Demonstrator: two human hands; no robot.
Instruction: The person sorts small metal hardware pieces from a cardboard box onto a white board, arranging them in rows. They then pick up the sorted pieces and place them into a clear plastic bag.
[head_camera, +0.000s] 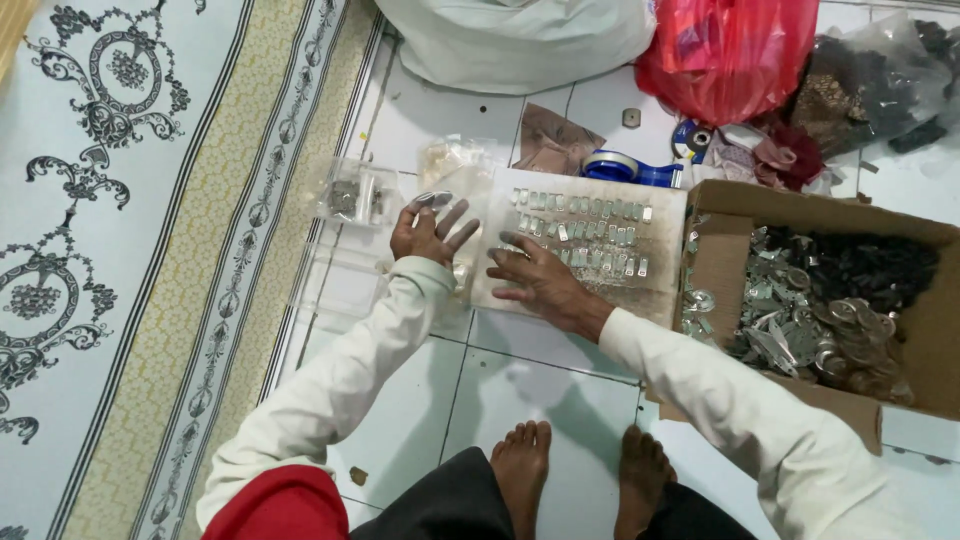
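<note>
A white board lies on the tiled floor with rows of small silvery metal pieces laid out on it. My right hand rests flat on the board's near left corner, fingers spread, holding nothing that I can see. My left hand hovers just left of the board with fingers apart; small shiny pieces sit at its fingertips, gripped or merely touched I cannot tell. Both arms wear white sleeves.
A cardboard box of mixed metal and dark parts sits right of the board. Clear plastic bags, a blue tape dispenser, a red bag and a white sack lie beyond. A patterned rug covers the left. My bare feet are below.
</note>
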